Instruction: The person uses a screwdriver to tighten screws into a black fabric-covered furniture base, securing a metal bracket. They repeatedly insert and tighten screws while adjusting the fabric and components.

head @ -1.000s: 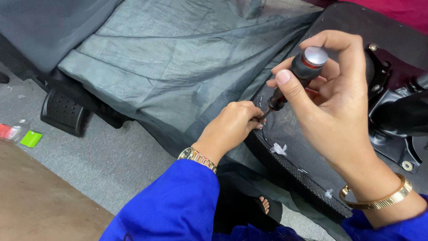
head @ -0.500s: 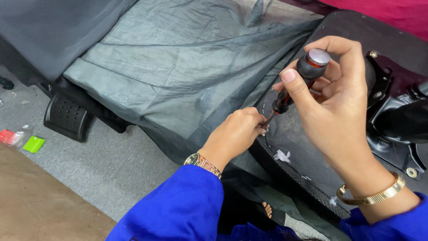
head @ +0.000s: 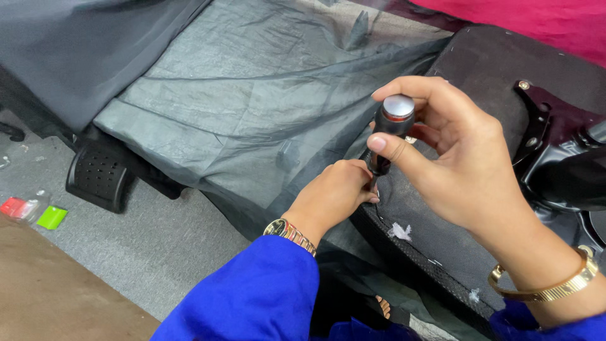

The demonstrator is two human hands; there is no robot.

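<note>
Standing almost upright over the edge of a black chair seat (head: 480,69): a screwdriver (head: 386,136) with a dark handle and a shiny round silver cap, right hand (head: 461,164) wrapping fingers tight around the handle, thumb pressing its side. Curling shut just below, left hand (head: 331,196), pinching down by the tool's lower end beside thin grey cloth (head: 252,107). Hiding behind the left hand's fingers: the metal tip, too covered to tell what it is touching, and the seat running off the picture's right edge.
</note>
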